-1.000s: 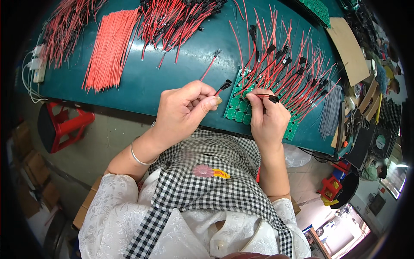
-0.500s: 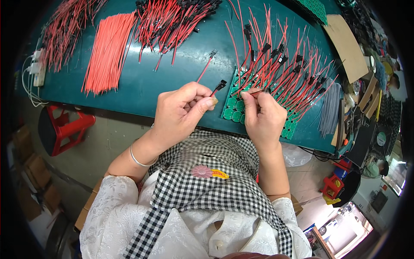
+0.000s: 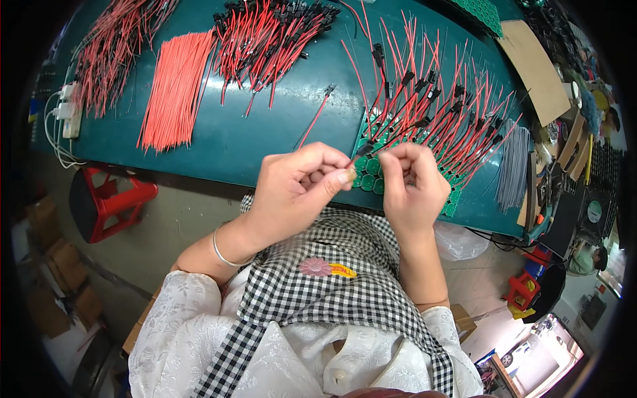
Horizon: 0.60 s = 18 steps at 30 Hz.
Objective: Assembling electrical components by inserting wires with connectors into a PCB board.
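My left hand (image 3: 298,186) pinches a short wired connector between thumb and forefinger. Its small black plug (image 3: 364,150) points toward my right hand. Fingers and thumb of my right hand (image 3: 415,186) are drawn together close to that plug; whatever they grip is too small to make out. Just beyond both hands lies a panel of round green circuit boards (image 3: 369,180), from which many red wires with black connectors (image 3: 458,106) stand up. A single red wire with a dark connector (image 3: 316,118) lies on the table beyond my left hand.
On the dark green table (image 3: 265,142), a neat bundle of red wires (image 3: 174,93) and a heap of red-black connector leads (image 3: 269,46) lie at far left. Grey wires (image 3: 512,166) and a cardboard sheet (image 3: 534,73) are at right. A power strip (image 3: 68,109) sits at the left edge.
Both hands stay close together, the left one slightly nearer the right. The plug in my left hand now points more toward the right hand. The whole view has shifted slightly.
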Each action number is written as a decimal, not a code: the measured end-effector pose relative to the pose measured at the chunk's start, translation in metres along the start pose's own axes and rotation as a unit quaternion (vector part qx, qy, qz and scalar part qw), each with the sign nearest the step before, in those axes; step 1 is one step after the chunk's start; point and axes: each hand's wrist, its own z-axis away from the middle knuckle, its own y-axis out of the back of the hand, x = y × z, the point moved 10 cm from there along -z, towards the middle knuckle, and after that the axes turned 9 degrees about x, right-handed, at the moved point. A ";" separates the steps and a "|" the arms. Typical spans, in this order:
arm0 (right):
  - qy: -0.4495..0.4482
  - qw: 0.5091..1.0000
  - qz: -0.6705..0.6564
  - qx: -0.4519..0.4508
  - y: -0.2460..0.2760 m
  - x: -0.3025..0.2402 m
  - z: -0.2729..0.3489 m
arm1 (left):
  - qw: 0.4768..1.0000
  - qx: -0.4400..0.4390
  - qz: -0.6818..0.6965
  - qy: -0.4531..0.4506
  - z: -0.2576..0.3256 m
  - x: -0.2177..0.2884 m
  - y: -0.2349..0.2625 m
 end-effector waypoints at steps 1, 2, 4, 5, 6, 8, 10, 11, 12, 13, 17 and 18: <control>-0.048 0.995 -0.063 -0.062 -0.002 -0.001 0.005 | 1.000 0.023 0.011 -0.009 0.001 0.001 -0.002; -0.111 0.974 -0.143 -0.133 -0.007 -0.001 0.012 | 0.996 -0.008 -0.086 -0.033 0.004 0.010 -0.008; -0.046 0.960 -0.199 -0.190 -0.006 -0.024 0.009 | 0.990 -0.054 -0.075 -0.107 0.012 0.018 -0.026; -0.099 0.954 -0.230 -0.166 0.003 -0.011 0.015 | 0.982 -0.076 -0.113 -0.132 0.015 0.023 -0.031; -0.233 0.916 -0.305 -0.114 0.011 0.004 0.021 | 0.985 -0.080 -0.104 -0.114 0.016 0.018 -0.033; -0.304 0.872 -0.374 -0.088 0.018 0.016 0.023 | 0.989 -0.087 -0.085 -0.079 0.017 0.008 -0.036; -0.285 0.849 -0.393 -0.207 0.006 0.008 0.031 | 0.992 -0.111 -0.034 -0.038 0.018 0.002 -0.040; -0.225 0.861 -0.379 -0.253 0.002 0.000 0.030 | 0.993 -0.121 0.001 -0.011 0.019 -0.003 -0.042; -0.163 0.867 -0.363 -0.299 -0.002 -0.008 0.030 | 0.991 -0.129 0.037 0.016 0.020 -0.007 -0.043; -0.177 0.872 -0.344 -0.301 0.000 -0.003 0.031 | 0.991 -0.131 -0.003 -0.010 0.019 -0.003 -0.042; -0.325 0.899 -0.258 -0.140 0.016 0.041 0.025 | 0.974 -0.063 -0.156 -0.154 0.000 0.025 -0.027; -0.328 0.919 -0.201 -0.091 0.020 0.049 0.022 | 0.960 -0.028 -0.193 -0.201 -0.003 0.034 -0.023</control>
